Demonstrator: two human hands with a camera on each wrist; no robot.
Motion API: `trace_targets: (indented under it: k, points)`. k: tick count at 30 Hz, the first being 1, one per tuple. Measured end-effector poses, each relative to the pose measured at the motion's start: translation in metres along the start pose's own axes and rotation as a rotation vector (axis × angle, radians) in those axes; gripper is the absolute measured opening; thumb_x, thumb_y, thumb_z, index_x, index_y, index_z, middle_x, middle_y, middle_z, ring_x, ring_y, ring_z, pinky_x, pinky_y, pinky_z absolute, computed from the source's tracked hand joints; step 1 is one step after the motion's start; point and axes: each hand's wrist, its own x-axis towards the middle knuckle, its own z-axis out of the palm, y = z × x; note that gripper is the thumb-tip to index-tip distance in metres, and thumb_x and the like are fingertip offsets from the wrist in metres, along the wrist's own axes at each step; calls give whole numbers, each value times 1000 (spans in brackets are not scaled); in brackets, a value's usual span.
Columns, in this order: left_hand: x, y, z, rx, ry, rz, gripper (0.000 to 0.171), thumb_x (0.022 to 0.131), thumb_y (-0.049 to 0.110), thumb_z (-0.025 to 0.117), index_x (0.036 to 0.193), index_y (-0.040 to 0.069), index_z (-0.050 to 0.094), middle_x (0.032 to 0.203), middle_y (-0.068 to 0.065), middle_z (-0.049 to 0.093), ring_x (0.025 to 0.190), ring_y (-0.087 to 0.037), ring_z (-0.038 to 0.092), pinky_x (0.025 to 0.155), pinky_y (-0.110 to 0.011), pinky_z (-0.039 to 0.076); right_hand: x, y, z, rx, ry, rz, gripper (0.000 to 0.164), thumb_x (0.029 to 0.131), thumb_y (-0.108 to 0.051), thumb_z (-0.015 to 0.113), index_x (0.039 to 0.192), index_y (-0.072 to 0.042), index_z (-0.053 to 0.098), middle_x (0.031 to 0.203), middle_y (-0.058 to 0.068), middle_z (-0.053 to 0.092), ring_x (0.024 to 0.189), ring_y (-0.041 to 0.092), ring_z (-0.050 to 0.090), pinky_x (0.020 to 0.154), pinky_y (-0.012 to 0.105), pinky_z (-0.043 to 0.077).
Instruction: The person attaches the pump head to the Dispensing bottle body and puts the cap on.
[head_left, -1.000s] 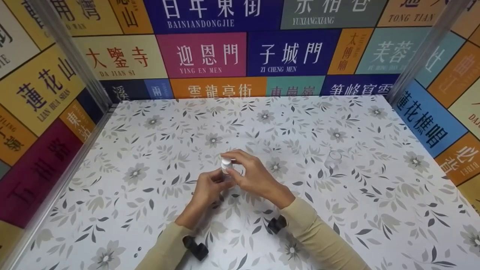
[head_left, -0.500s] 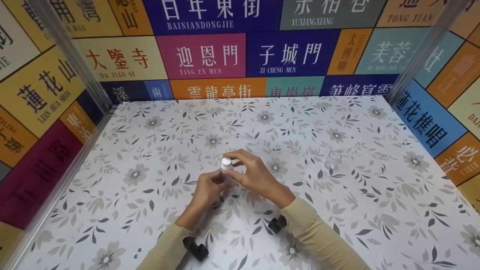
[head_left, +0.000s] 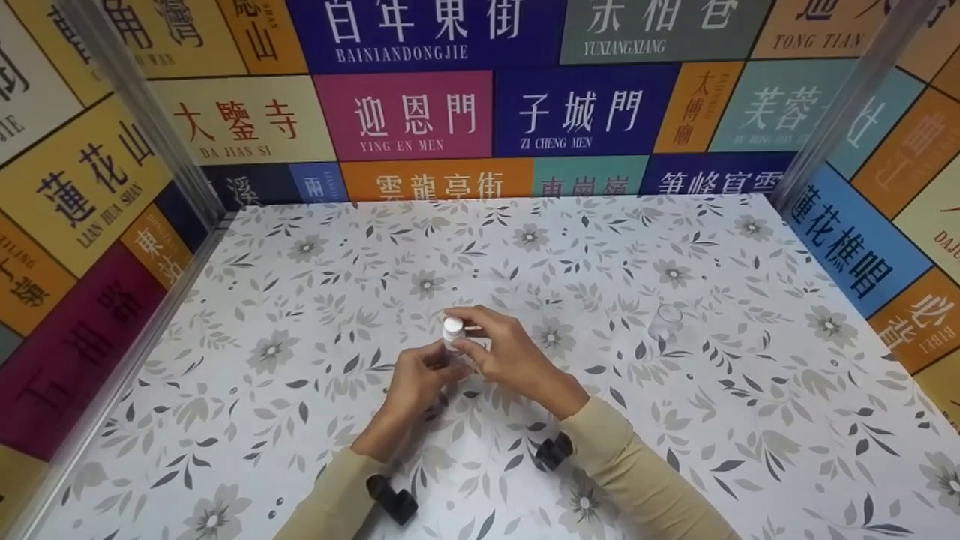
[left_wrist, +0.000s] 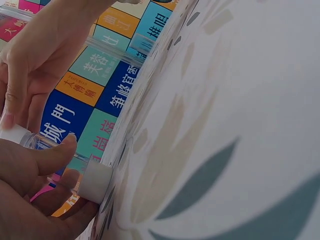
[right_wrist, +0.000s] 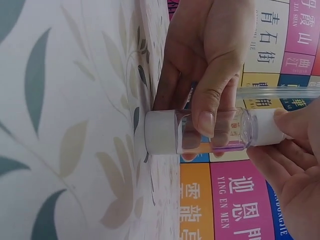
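Observation:
A small clear bottle [right_wrist: 235, 130] stands upright on the table, with a white cap [head_left: 453, 327] on top. A wide white base [left_wrist: 95, 181] at its lower end touches the tabletop. My left hand [head_left: 416, 379] grips the see-through body, its thumb across the near side in the right wrist view. Above it, my right hand [head_left: 514, 356] pinches the white cap between thumb and fingers. In the head view the left hand hides most of the bottle's body.
A clear, hollow cup-like piece [head_left: 666, 322] stands on the flower-patterned table [head_left: 750, 390] to the right of my hands. Panels with printed characters [head_left: 405, 112] wall the back and both sides. Black wrist cameras [head_left: 391, 498] sit on both sleeves.
Both hands keep their hold on the bottle and cap. The right fingers shift slightly about the cap; the bottle stays in place.

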Motion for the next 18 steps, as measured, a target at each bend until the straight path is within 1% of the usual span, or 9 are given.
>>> trace_targets:
  k: [3, 7, 10, 13, 16, 18]
  points:
    - [0, 0, 0, 15, 8, -2, 39, 81, 3, 78, 120, 2, 72, 95, -19, 77, 76, -11, 62, 66, -19, 49, 0, 1, 0, 5, 17, 4, 38, 93, -6, 68, 130, 2, 60, 121, 18, 68, 111, 29, 68, 95, 26, 56]
    - [0, -1, 0, 23, 37, -12, 36, 80, 2, 79, 116, 1, 74, 101, -21, 76, 79, -13, 65, 68, -18, 50, 2, 1, 1, 20, 28, -1, 43, 91, -10, 72, 129, 4, 59, 121, 20, 67, 112, 30, 67, 96, 28, 56]
    - [-1, -1, 0, 22, 41, -15, 34, 80, 2, 79, 114, 1, 74, 98, -21, 77, 78, -12, 65, 67, -18, 50, 2, 1, 1, 42, 38, 14, 45, 91, -12, 73, 131, 3, 59, 126, 20, 65, 119, 30, 63, 100, 30, 54]
    - [-1, 0, 0, 14, 30, -15, 33, 80, 4, 80, 113, 2, 75, 93, -19, 77, 74, -10, 63, 65, -19, 49, 1, -1, 0, 60, 42, 16, 42, 94, -11, 69, 132, 2, 58, 131, 18, 62, 124, 30, 60, 103, 31, 52]
    - [0, 0, 1, 2, 25, -12, 28, 80, 4, 80, 108, 2, 76, 80, -14, 73, 67, -9, 57, 61, -19, 46, 1, -2, 0, 40, 36, -18, 38, 95, -7, 65, 132, 2, 59, 130, 18, 63, 122, 30, 62, 102, 28, 52]
    - [0, 0, 1, -1, 24, -12, 27, 80, 3, 80, 107, 2, 77, 76, -9, 71, 66, -8, 56, 61, -19, 46, 0, -1, 1, 25, 38, -45, 36, 95, -4, 65, 130, 3, 60, 127, 19, 64, 117, 29, 64, 100, 27, 53]
